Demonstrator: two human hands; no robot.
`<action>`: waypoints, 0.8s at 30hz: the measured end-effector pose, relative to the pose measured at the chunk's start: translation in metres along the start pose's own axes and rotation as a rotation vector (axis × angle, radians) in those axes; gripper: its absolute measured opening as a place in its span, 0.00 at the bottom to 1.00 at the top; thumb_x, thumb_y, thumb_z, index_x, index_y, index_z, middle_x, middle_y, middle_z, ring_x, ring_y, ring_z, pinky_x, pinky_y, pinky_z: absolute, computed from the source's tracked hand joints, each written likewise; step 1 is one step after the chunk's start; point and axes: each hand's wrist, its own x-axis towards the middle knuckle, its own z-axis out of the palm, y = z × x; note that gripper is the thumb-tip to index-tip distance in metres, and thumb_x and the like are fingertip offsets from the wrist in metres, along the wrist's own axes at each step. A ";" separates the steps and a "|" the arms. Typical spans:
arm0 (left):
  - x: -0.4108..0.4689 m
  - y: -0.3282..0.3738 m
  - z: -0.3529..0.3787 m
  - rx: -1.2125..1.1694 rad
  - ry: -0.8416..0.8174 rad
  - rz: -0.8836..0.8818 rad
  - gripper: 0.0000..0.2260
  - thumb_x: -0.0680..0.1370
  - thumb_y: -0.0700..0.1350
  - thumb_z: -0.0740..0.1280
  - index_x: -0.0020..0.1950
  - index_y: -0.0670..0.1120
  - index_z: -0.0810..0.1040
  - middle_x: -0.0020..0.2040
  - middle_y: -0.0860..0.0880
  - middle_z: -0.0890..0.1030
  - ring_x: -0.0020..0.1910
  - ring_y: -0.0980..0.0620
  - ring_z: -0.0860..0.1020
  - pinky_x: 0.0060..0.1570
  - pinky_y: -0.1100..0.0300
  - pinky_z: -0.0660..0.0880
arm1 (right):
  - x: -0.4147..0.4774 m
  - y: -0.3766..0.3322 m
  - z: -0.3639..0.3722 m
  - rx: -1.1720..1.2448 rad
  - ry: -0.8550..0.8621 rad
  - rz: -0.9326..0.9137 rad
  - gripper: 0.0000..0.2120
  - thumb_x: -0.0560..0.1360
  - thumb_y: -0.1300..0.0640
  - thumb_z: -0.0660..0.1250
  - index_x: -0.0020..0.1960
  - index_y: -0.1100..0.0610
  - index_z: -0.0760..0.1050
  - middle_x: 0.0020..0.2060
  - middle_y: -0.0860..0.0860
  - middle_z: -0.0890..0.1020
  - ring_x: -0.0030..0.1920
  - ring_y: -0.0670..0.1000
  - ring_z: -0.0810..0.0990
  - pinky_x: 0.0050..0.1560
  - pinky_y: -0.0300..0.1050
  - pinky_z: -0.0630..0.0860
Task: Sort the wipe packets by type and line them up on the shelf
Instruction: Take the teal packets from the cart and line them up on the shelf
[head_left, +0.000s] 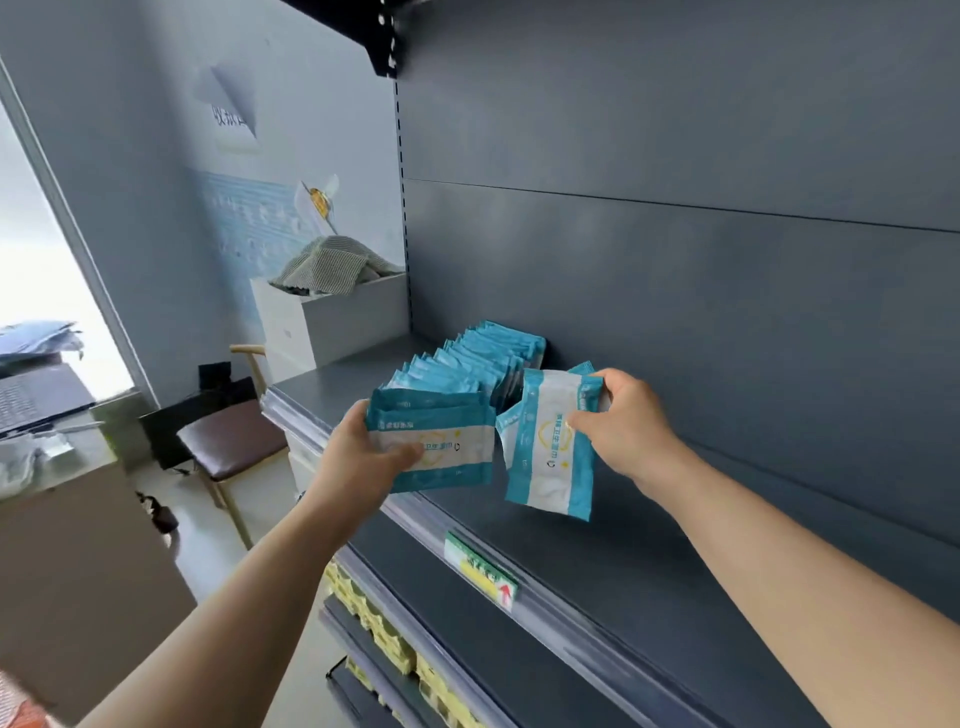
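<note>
At shelf lip: green-and-yellow tag (480, 569) clipped to the front rail of the shelf (597, 587).
Below shelf: yellow packs (387, 642) on the lower tiers.
Left hand (363, 460): curled round a stack (434, 441) of teal-and-white packets, thumb across the front face and fingers behind. The stack is held face-on at the shelf's front edge.
Right hand (631, 423): pinches a packet (550, 452) near its top right, thumb on the face. The packet is on end, slightly tilted, just right of the stack, over the shelf.
Row (485, 358): matching packets upright on the shelf, packed face to back, just behind both hands.
Beyond shelf end: chair (234, 441), and a white box (332, 325) with striped cloth (332, 262) on top.
</note>
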 end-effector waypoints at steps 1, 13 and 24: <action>0.011 -0.003 -0.003 0.004 -0.014 -0.010 0.19 0.73 0.33 0.71 0.60 0.48 0.72 0.53 0.48 0.82 0.51 0.48 0.82 0.48 0.47 0.81 | 0.007 0.002 0.008 -0.008 -0.004 0.031 0.08 0.73 0.67 0.65 0.49 0.57 0.74 0.46 0.52 0.82 0.46 0.53 0.82 0.48 0.54 0.81; 0.141 -0.027 -0.069 0.032 -0.456 -0.110 0.19 0.70 0.30 0.72 0.56 0.45 0.76 0.48 0.46 0.85 0.48 0.46 0.84 0.51 0.43 0.80 | 0.046 -0.004 0.071 -0.038 0.135 0.246 0.06 0.74 0.67 0.63 0.50 0.60 0.73 0.44 0.54 0.81 0.44 0.51 0.81 0.42 0.50 0.79; 0.192 -0.040 -0.080 0.047 -0.773 0.024 0.18 0.72 0.32 0.72 0.57 0.48 0.76 0.50 0.50 0.85 0.49 0.49 0.84 0.49 0.50 0.81 | 0.031 -0.012 0.114 -0.484 0.188 0.308 0.26 0.74 0.55 0.70 0.70 0.48 0.67 0.66 0.50 0.70 0.63 0.51 0.72 0.52 0.42 0.69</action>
